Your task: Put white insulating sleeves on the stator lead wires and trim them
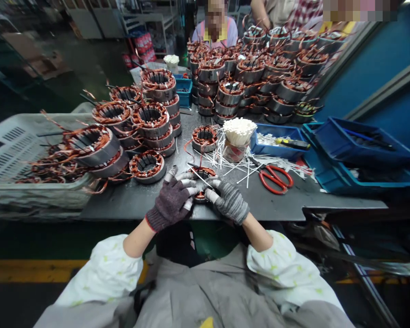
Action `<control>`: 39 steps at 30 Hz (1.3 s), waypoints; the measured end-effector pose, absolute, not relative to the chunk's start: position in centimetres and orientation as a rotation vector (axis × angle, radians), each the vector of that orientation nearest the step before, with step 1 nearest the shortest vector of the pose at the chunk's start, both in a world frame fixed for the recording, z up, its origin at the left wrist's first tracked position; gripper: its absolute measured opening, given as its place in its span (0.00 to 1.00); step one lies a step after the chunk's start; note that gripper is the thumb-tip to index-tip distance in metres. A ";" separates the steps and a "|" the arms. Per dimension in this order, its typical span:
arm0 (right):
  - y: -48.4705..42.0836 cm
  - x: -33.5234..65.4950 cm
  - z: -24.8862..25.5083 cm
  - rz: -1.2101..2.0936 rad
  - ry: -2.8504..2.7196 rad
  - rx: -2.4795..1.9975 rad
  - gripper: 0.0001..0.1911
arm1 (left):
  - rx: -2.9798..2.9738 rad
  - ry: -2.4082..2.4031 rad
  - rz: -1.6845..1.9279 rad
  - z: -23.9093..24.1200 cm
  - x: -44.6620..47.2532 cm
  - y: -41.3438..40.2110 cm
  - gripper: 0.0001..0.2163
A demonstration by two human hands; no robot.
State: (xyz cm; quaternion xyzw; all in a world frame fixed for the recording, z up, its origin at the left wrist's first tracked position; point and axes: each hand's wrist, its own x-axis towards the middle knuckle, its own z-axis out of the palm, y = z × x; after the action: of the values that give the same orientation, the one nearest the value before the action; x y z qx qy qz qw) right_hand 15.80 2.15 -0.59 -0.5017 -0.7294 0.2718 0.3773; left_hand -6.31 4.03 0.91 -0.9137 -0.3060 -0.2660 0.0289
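A motor stator (205, 171) with copper windings lies at the table's front edge, partly covered by my hands. My left hand (171, 198), in a dark purple glove with white-wrapped fingertips, curls its fingers against the stator's left side. From the right, my right hand (230, 200), in a grey glove, pinches the end of a thin white cable tie (198, 174) that slants across the top of the stator. Just beyond stands another stator (204, 138), with a copper lead reaching towards the nearer one. A third stator (147, 166) sits left of my left hand.
Stacked stators (150, 120) rise at the left beside a white plastic crate (17, 132). More stators (249, 70) fill the back. A tub of white ties (239, 130), loose ties, red-handled scissors (276, 178) and blue bins (365, 136) stand right. A person (230, 32) sits opposite.
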 end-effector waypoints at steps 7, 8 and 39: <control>4.0 20.7 -1.1 1.069 -1.738 -0.901 0.20 | -2.910 -0.712 -1.063 -0.6 -5.8 5.2 0.09; 4.0 22.3 -1.1 1.034 -1.681 -0.966 0.21 | -2.870 -0.757 -1.072 -0.9 -5.5 4.9 0.08; 6.0 30.1 0.0 -0.257 -2.025 -1.346 0.15 | -2.468 -0.869 -1.085 -1.6 -3.7 2.6 0.16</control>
State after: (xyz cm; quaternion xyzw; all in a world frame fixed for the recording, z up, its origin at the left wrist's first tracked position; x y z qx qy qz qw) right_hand 30.07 6.03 -0.02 -0.5174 -0.7784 -0.0989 0.3413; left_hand -3.69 2.61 -1.59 -0.8608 -0.3032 -0.3786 0.1539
